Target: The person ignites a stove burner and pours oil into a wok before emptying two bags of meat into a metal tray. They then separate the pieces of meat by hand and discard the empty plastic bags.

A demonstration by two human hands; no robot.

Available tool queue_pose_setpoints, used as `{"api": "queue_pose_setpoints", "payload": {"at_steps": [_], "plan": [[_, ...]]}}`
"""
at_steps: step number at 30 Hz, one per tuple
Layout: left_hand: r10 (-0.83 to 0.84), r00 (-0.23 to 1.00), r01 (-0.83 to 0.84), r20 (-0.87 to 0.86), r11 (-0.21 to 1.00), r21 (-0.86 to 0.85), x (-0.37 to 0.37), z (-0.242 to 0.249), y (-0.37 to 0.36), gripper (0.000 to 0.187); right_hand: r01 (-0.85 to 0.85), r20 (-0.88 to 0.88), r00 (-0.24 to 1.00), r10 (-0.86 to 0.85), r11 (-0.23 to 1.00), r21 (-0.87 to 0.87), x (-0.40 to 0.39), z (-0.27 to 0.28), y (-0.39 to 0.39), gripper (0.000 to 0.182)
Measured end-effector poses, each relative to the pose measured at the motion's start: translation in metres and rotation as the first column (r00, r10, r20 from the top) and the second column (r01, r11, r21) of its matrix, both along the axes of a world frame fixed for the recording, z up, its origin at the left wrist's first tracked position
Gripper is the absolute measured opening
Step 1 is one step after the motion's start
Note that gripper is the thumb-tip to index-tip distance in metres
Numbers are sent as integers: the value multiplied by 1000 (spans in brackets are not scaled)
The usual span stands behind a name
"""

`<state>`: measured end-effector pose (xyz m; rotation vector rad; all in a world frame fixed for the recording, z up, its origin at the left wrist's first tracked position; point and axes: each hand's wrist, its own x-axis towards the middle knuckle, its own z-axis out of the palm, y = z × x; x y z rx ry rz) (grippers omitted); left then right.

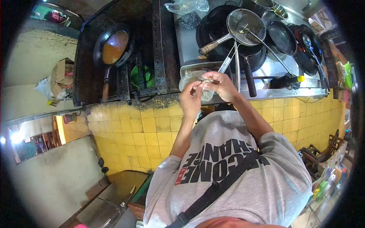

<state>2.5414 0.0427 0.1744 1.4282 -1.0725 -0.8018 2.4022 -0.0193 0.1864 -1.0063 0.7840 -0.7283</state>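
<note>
A clear plastic bag hangs between my two hands over the near edge of a metal tray. My left hand pinches the gathered plastic from the left. On the other side, my right hand has its thumb and fingers closed on the same twisted part, and the fingertips of both hands nearly meet. What is inside the bag is too small to tell. Close behind my right hand is the metal handle of a utensil.
A strainer with a wooden handle rests over a large dark wok. Right of it are a black pan and a dark bottle with a yellow cap. A wok of orange-brown liquid stands at the left, beside a green round object.
</note>
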Motion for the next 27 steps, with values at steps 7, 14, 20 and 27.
{"api": "queue_pose_setpoints", "payload": {"at_steps": [7,14,20,27], "plan": [[0,998,5,-61,996,90,5,6,-2,13,-24,5,1000,25,1000,-11,9,-6,-6,30],[-47,999,50,-19,982,183,12,6,-5,9,-105,-117,989,93,989,-100,5,-6,-13,30],[-128,987,131,-97,991,29,16,-1,-10,15,-102,-173,981,84,990,-102,6,-2,-14,26],[-25,1000,27,-16,990,140,8,-2,-9,22,-71,-149,987,58,994,-82,5,-5,-13,21]]}}
